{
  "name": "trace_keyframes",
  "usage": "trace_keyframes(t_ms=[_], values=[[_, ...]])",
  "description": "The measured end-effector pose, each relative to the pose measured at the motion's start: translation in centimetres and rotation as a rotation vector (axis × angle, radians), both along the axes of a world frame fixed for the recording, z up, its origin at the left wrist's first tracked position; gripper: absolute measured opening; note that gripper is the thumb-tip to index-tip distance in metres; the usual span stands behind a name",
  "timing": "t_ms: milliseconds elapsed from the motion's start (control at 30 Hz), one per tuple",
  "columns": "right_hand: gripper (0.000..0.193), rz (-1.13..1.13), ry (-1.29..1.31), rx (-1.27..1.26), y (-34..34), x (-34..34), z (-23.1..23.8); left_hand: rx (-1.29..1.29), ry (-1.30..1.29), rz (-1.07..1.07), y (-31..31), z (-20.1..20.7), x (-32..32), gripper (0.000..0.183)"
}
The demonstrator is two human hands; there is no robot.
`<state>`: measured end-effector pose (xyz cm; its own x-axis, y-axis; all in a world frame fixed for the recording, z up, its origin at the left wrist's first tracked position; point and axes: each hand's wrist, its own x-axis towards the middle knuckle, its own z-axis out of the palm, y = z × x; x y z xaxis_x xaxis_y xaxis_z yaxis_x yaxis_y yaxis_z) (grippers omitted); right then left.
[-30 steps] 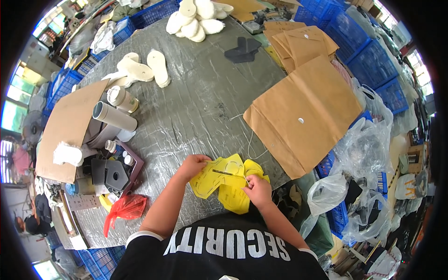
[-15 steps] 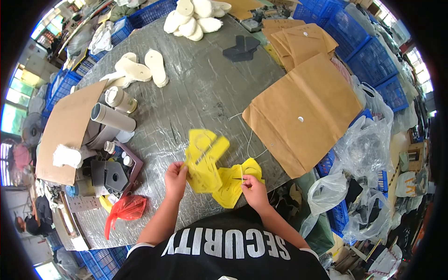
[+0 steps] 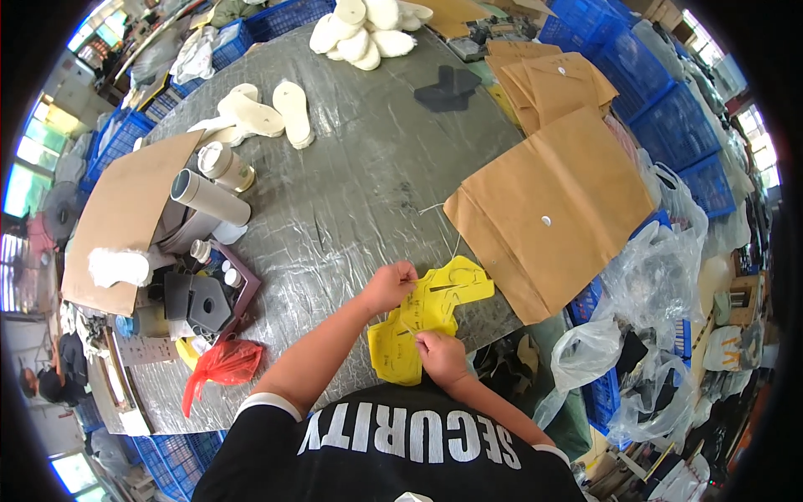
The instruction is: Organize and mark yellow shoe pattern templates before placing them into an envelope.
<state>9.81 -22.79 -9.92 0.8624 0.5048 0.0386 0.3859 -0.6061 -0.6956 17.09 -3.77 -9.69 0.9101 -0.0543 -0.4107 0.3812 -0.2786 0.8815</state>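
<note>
Several flat yellow pattern pieces [image 3: 435,308], with slots and dark pen marks, lie overlapped near the table's front edge, close to my body. My left hand [image 3: 390,287] reaches over their upper left side, thumb and finger pinched at the edge of the upper piece. Lower down, my right hand [image 3: 442,355] is closed with its fingertips at the middle of the stack. A thin light strand seems to run by those fingertips, too fine to make out fully. Just beyond the pieces lies a large brown paper envelope [image 3: 548,213] with a string.
White insoles [image 3: 364,38] are heaped at the far edge, others [image 3: 291,113] at the far left. Bottles [image 3: 209,199], a purple tray [image 3: 244,293] and a red plastic bag [image 3: 224,372] stand left. Blue crates [image 3: 677,125] and clear plastic bags [image 3: 648,268] line the right.
My left hand has moved right with the yellow pieces it held, which now lie over the others. My right hand has shifted slightly down and left.
</note>
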Motion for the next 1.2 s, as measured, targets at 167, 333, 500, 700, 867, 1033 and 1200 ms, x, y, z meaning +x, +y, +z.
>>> trace_keyframes(t_ms=[167, 333, 500, 700, 867, 1033, 1200], values=[[0.008, -0.053, -0.044, 0.029, 0.0, -0.3, -0.3, 0.031, -0.065, -0.329, 1.2, -0.8, 1.4, 0.009], [0.011, -0.03, -0.033, -0.06, -0.8, -0.7, -1.0, 0.276, -0.071, -0.398, 1.4, 0.3, 3.3, 0.011], [0.015, -0.049, 0.052, -0.063, -0.7, -0.8, -1.1, -0.038, 0.192, -0.241, 2.3, -0.6, 3.0, 0.012], [0.013, -0.015, 0.083, -0.042, -1.0, -0.9, -1.0, -0.513, 0.276, -0.032, 3.2, -2.3, 2.4, 0.014], [0.007, 0.011, 0.007, -0.078, -1.0, -1.3, -0.9, -0.249, 0.19, -0.135, 2.2, -2.1, 2.7, 0.01], [0.005, -0.002, -0.038, -0.008, -1.0, -1.4, -0.6, -0.066, 0.033, -0.207, 1.8, -2.2, 2.9, 0.01], [0.004, -0.029, -0.049, -0.045, -0.9, -1.3, -0.4, 0.048, -0.023, -0.377, 1.3, -0.9, 3.3, 0.01]])
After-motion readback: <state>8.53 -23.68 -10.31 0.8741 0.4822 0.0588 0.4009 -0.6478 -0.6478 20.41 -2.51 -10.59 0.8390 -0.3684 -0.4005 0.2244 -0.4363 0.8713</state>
